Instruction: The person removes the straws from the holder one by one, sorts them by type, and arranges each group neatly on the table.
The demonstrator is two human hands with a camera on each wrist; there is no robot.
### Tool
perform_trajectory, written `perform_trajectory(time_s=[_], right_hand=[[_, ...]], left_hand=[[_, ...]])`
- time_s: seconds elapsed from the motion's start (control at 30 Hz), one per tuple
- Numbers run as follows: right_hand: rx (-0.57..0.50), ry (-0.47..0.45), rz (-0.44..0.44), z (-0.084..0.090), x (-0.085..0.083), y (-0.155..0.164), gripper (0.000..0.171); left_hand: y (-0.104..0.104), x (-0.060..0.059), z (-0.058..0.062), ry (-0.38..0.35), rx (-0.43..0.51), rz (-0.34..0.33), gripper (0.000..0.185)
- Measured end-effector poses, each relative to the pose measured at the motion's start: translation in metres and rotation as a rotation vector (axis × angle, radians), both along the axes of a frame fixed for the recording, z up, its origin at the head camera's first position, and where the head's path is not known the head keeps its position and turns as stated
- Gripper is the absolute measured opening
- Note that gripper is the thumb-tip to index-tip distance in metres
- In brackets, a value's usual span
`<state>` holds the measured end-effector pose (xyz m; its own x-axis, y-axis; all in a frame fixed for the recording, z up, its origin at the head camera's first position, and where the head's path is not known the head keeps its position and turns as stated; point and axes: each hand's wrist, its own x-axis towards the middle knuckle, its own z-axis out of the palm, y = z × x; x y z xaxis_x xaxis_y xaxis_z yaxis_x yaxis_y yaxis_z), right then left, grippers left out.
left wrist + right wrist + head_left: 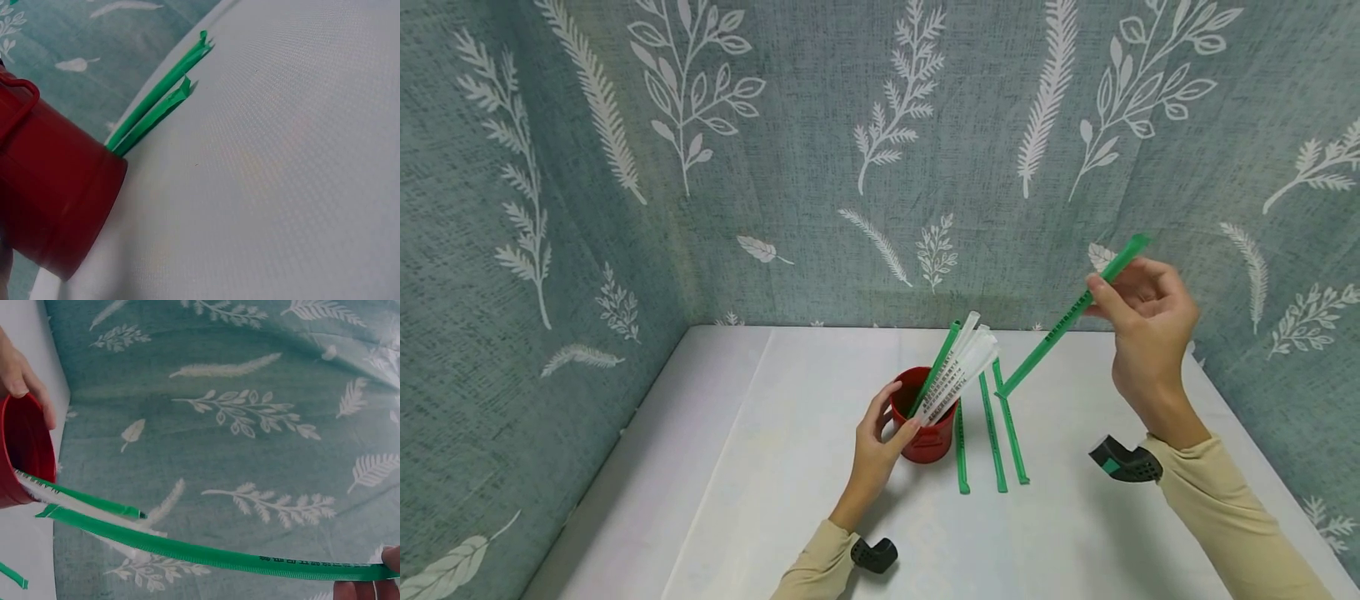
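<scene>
My left hand (880,442) grips a small red metal bucket (927,443) around its rim on the white table. Inside the bucket, several white paper-wrapped straws (961,375) and one green-wrapped straw (942,358) lean to the right. Up at the right, my right hand (1150,333) pinches another green-wrapped straw (1060,325) near its upper end between thumb and fingers. This straw slants down toward the bucket; in the right wrist view its lower end overlaps the straws at the bucket's mouth.
Three green-wrapped straws (992,433) lie side by side on the white table (797,467), just right of the bucket. A grey-green cloth (805,150) with white leaf prints hangs behind the table and along both sides. Each wrist carries a small black device (1126,460).
</scene>
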<state>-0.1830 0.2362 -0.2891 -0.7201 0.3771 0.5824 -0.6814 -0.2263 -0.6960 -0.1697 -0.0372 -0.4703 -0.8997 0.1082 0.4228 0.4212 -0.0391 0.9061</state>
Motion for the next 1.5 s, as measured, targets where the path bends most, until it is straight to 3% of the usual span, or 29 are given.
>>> perform_trajectory(time_s=[0.23, 0.57, 0.77, 0.97, 1.17, 1.5], right_hand=[[0.073, -0.076, -0.014, -0.005, 0.000, 0.007, 0.026], [0.260, -0.267, -0.081, -0.016, 0.000, 0.014, 0.026], [0.321, -0.322, -0.080, -0.027, -0.004, 0.020, 0.028], [0.449, -0.362, -0.160, -0.041, -0.010, 0.024, 0.033], [0.530, -0.406, -0.181, -0.051, -0.016, 0.025, 0.034], [0.580, -0.497, -0.181, -0.070, -0.026, 0.023, 0.039]], left_hand=[[0.000, 0.001, 0.000, -0.012, -0.001, -0.008, 0.056], [-0.001, 0.002, 0.000, -0.008, -0.005, 0.001, 0.055], [0.001, 0.004, 0.001, -0.012, -0.008, -0.005, 0.056], [0.003, 0.006, 0.003, -0.020, -0.014, -0.006, 0.056], [0.002, 0.004, 0.005, -0.011, -0.015, -0.012, 0.055], [-0.001, 0.002, 0.003, -0.016, -0.007, -0.002, 0.056]])
